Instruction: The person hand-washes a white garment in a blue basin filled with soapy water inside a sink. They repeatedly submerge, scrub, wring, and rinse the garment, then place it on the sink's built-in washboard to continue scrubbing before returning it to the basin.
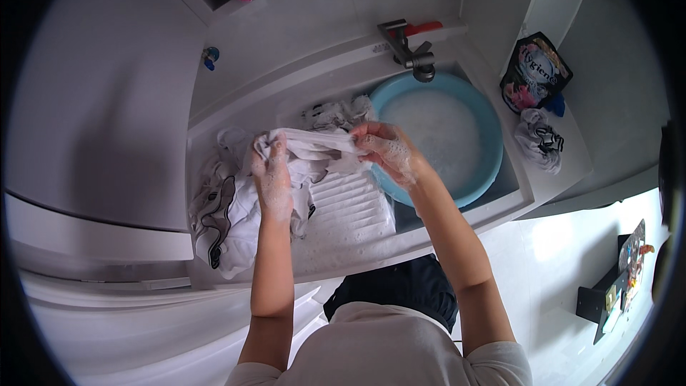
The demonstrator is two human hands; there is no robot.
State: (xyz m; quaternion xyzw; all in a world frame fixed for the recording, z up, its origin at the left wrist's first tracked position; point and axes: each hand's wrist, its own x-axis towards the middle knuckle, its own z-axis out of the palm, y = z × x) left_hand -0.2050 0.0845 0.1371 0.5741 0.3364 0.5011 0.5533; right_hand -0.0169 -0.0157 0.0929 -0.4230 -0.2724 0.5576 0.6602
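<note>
A wet white garment is stretched between my two hands above the ribbed washboard of a laundry sink. My left hand, streaked with suds, grips its bunched left end. The right end is pinched in the fingers of my right hand, which is foamy and over the left rim of a blue basin. Cloudy, sudsy water fills much of the basin. White clothes with dark trim lie heaped on the left of the sink, partly behind my left hand. More wet cloth lies behind the held garment.
A dark faucet overhangs the basin's back rim, with a red object behind it. On the right ledge are a black Hygiene pouch and a bundled white cloth. A small blue-handled valve projects from the wall.
</note>
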